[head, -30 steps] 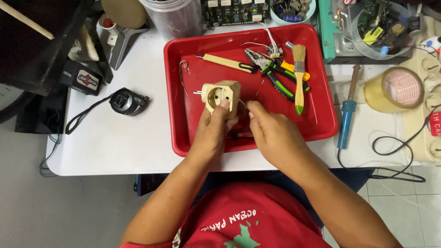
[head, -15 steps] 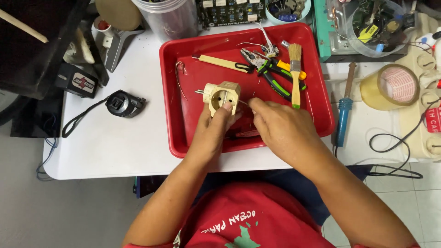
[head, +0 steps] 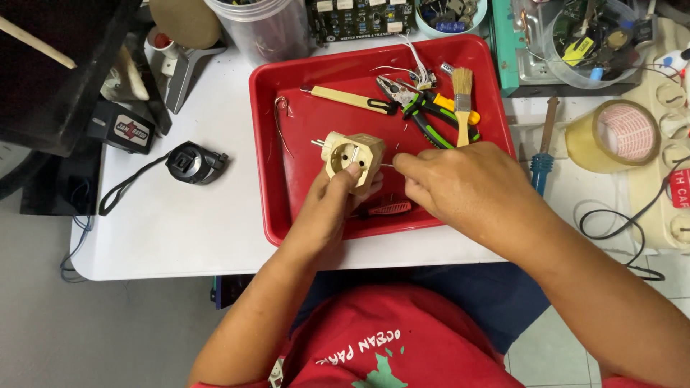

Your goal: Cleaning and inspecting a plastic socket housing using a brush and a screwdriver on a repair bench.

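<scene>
White table (head: 187,230), red tray (head: 302,215); left hand (head: 327,208) gripping beige plug (head: 352,159); right hand (head: 460,187) fingertips pinched on thin wire (head: 388,166).

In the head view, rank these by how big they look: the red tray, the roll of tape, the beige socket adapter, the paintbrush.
1. Red tray, by far the largest.
2. Roll of tape.
3. Beige socket adapter, held up in the left hand, so nearness may inflate it; close to the tape.
4. Paintbrush, long but slimmest.
</scene>
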